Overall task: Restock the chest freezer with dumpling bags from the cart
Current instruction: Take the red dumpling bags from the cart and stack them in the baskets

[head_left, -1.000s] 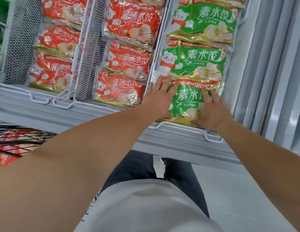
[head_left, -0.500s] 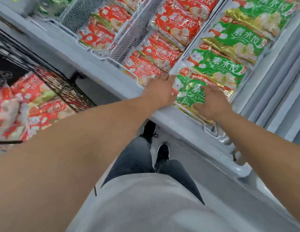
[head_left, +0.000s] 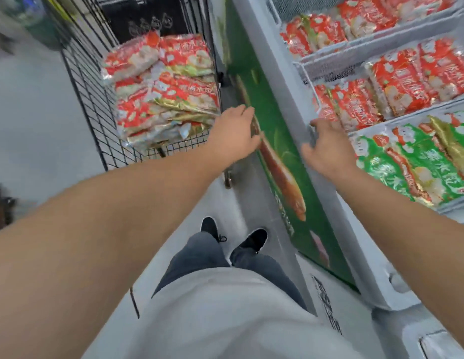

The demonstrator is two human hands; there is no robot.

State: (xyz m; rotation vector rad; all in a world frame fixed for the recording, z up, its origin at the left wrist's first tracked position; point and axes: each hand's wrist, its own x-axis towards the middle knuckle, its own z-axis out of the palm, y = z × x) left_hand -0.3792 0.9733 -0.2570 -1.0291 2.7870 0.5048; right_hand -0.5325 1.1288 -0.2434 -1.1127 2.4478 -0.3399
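Between cart and freezer: both hands hang in the air, holding nothing.
Change, left hand: half a second ago it lay on the freezer's near rim by the green bags; now the left hand [head_left: 233,137] is out over the gap, in front of the freezer's green front panel [head_left: 275,141], close to the cart.
Change, right hand: it was on a green bag; now the right hand [head_left: 328,149] is off it, over the chest freezer [head_left: 290,81] rim.
Change, view: it has swung left, so the cart fills the far left and the person's shoes show on the floor [head_left: 31,104].
Count, hands: two, both bare.
Count, cart: one black wire cart [head_left: 96,99], with one pile of red dumpling bags [head_left: 163,86]; blur stops an exact bag count.
Count, freezer: three compartments in view on the right, two far ones with red bags [head_left: 396,81], the nearest with green dumpling bags [head_left: 417,161]; about three green bags show.
Left hand pose: palm down, fingers straight and together, pointing far.
Right hand pose: fingers loosely curled and spread, thumb toward the rim; whether it touches the rim I cannot tell.
Shoes: two, black [head_left: 251,240].
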